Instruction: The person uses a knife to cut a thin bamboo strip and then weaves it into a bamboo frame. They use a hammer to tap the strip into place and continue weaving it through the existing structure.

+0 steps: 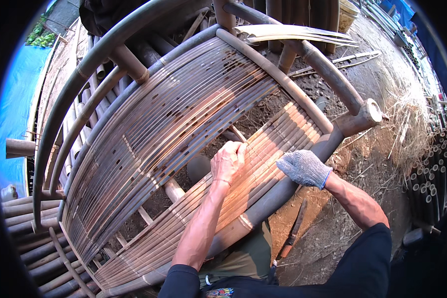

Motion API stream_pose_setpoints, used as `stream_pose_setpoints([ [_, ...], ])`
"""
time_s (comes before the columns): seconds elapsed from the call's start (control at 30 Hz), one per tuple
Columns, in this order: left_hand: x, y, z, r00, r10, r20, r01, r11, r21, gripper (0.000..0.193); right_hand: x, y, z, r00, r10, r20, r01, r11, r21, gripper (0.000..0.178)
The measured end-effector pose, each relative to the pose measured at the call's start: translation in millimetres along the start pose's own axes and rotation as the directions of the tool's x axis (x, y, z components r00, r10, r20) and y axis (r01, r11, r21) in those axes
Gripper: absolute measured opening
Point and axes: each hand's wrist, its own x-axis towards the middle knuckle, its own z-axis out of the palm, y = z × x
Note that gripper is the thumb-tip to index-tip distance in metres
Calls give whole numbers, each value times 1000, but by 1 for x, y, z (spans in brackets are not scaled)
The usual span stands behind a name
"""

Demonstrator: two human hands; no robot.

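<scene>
A bamboo bench (pixel 263 217) lies in front of me, its seat made of many thin slats inside a thick curved frame. Over the near band of slats (pixel 288 124), at the edge of a gap, my bare left hand (pixel 227 161) is closed with its fingers pinched together. To its right, my right hand (pixel 304 168), in a grey knitted glove, is closed above the same slats near the front pole. Whatever the fingers of either hand hold is too small or hidden to make out.
A knife with a dark blade (pixel 297 223) lies on the ground by my legs. Pale split bamboo strips (pixel 293 35) rest across the far rail. Cut bamboo poles (pixel 429 184) are stacked at right, more poles (pixel 39 253) at left. A blue tarp (pixel 17 109) hangs far left.
</scene>
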Motion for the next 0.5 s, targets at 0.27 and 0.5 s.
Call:
stream_pose_setpoints([
  [0.27, 4, -26, -7, 978, -180, 102, 206, 905, -373, 49, -46, 7, -29, 774, 523, -356, -307, 802, 512, 17],
  [0.5, 9, -23, -11, 974, -151, 170, 205, 905, -372, 41, -253, 33, 13, 290, 889, -353, -956, 285, -69, 57],
])
